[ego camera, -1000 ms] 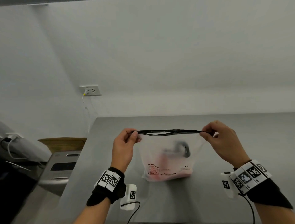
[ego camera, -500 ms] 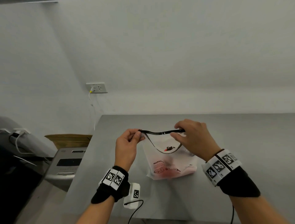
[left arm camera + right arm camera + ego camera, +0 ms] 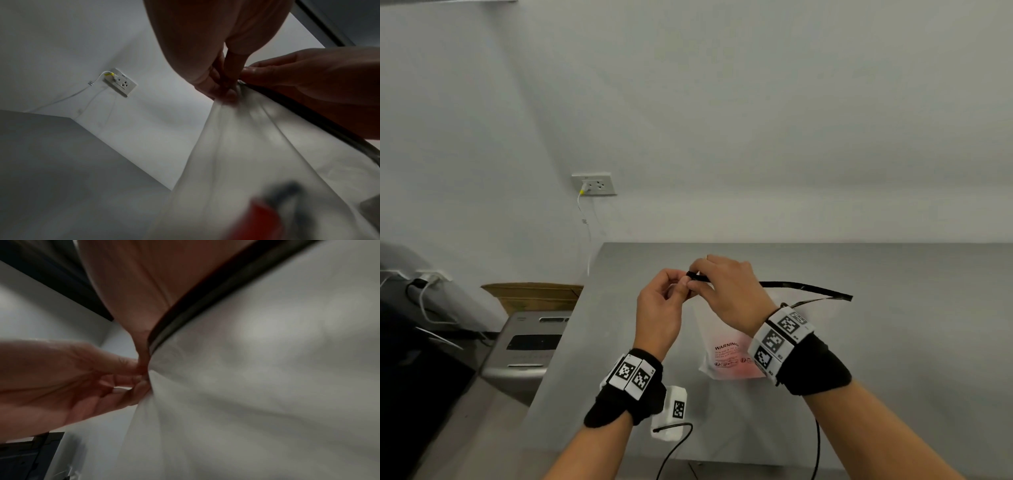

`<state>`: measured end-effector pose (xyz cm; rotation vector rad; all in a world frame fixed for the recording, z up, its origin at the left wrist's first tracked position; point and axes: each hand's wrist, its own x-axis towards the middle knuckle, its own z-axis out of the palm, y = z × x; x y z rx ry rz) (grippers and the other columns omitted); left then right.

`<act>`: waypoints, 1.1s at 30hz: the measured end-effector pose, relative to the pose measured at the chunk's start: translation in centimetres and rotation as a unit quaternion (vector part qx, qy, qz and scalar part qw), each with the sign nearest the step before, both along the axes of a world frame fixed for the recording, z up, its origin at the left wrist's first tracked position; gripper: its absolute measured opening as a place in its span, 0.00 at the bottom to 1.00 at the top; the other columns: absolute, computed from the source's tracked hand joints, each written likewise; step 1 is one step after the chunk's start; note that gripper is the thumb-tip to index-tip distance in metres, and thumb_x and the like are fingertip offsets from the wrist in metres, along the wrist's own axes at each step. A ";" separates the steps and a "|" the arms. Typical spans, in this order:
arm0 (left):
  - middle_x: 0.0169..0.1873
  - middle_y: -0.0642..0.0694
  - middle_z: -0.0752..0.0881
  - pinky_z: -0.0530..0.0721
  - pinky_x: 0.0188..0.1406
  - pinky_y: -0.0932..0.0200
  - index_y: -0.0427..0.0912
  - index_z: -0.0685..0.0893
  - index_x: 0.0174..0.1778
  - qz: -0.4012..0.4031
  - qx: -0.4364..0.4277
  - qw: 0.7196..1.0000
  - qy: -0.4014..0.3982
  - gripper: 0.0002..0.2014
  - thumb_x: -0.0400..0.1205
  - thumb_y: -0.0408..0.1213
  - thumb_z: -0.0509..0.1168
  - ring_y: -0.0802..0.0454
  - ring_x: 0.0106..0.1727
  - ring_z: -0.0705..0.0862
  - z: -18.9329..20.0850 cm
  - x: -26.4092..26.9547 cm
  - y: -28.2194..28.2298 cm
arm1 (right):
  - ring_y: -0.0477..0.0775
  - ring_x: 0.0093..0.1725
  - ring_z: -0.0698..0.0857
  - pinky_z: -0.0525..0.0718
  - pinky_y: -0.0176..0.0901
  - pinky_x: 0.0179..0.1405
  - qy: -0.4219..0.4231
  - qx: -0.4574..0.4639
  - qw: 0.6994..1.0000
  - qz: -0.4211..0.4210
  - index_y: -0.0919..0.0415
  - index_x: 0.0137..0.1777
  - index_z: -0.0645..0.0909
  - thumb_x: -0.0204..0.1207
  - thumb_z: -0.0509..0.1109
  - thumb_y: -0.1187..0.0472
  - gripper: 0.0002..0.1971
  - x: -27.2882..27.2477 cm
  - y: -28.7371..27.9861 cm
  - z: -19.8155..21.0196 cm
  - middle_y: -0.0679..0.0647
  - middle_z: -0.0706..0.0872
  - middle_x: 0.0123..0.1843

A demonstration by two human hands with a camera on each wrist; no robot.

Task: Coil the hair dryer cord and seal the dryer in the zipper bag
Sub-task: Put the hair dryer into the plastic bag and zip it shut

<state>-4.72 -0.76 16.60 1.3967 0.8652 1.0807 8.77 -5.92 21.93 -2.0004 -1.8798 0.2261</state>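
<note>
A frosted zipper bag (image 3: 722, 349) with red warning print stands on the steel table (image 3: 893, 342). Its black zipper strip (image 3: 804, 286) runs right from my hands, and its two lips look slightly parted near the free right end. The hair dryer shows only as a red blur through the bag (image 3: 261, 219), with a dark shape above it. My left hand (image 3: 685, 282) pinches the bag's top left corner. My right hand (image 3: 697, 275) pinches the strip right beside it, fingertips nearly touching. In the wrist views the left fingers (image 3: 228, 91) and the strip (image 3: 205, 301) show close up.
A wall socket (image 3: 594, 184) with a white cable sits behind the table's left corner. Left of the table are a cardboard box (image 3: 534, 296) and a silver machine (image 3: 527, 346). The table's left edge is near my left wrist.
My right hand has travelled left along the zipper strip, from its right end to the left corner beside my left hand. The strip's right end now hangs free.
</note>
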 end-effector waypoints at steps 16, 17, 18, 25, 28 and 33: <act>0.45 0.32 0.91 0.92 0.56 0.51 0.34 0.87 0.50 -0.012 -0.011 1.000 -0.017 0.05 0.88 0.27 0.66 0.41 0.48 0.91 -0.1 1.5 -0.8 | 0.52 0.42 0.82 0.74 0.49 0.45 -0.024 0.091 0.996 0.001 0.52 0.47 0.78 0.82 0.61 0.53 0.07 1.5 -0.6 -0.9 0.44 0.83 0.42; 0.45 0.32 0.91 0.92 0.56 0.51 0.34 0.87 0.50 -0.013 -0.012 1.000 -0.018 0.05 0.88 0.27 0.66 0.40 0.49 0.92 -0.2 1.6 -0.8 | 0.52 0.42 0.82 0.73 0.49 0.44 -0.025 0.092 0.995 -0.001 0.52 0.47 0.78 0.81 0.61 0.53 0.06 1.7 -0.7 -1.0 0.44 0.83 0.42; 0.45 0.31 0.91 0.91 0.56 0.51 0.33 0.87 0.50 -0.014 -0.013 1.000 -0.020 0.05 0.88 0.27 0.66 0.41 0.48 0.92 -0.3 1.8 -0.9 | 0.51 0.42 0.82 0.72 0.48 0.44 -0.026 0.093 0.995 -0.002 0.52 0.47 0.78 0.81 0.61 0.53 0.06 1.9 -0.7 -1.0 0.44 0.83 0.42; 0.43 0.29 0.88 0.92 0.55 0.52 0.30 0.85 0.50 0.011 -0.033 0.998 -0.046 0.03 0.87 0.25 0.66 0.45 0.45 0.90 -0.3 2.2 -0.4 | 0.52 0.40 0.81 0.74 0.49 0.42 -0.029 0.090 0.995 -0.006 0.51 0.45 0.76 0.81 0.60 0.52 0.07 2.6 -1.1 -1.7 0.45 0.83 0.40; 0.41 0.33 0.88 0.92 0.54 0.52 0.31 0.85 0.51 0.020 -0.033 0.998 -0.045 0.03 0.88 0.26 0.66 0.44 0.45 0.89 -0.1 2.2 -0.1 | 0.52 0.40 0.81 0.76 0.51 0.43 -0.036 0.087 0.995 -0.013 0.51 0.46 0.77 0.81 0.60 0.52 0.07 3.2 -1.3 -1.8 0.45 0.84 0.41; 0.41 0.38 0.88 0.93 0.50 0.50 0.34 0.84 0.50 0.045 -0.029 0.998 -0.019 0.04 0.89 0.29 0.65 0.47 0.45 0.89 -0.3 2.4 0.6 | 0.53 0.39 0.80 0.76 0.51 0.43 -0.053 0.072 0.996 -0.033 0.52 0.45 0.77 0.81 0.59 0.53 0.08 4.6 -2.2 -1.7 0.45 0.83 0.40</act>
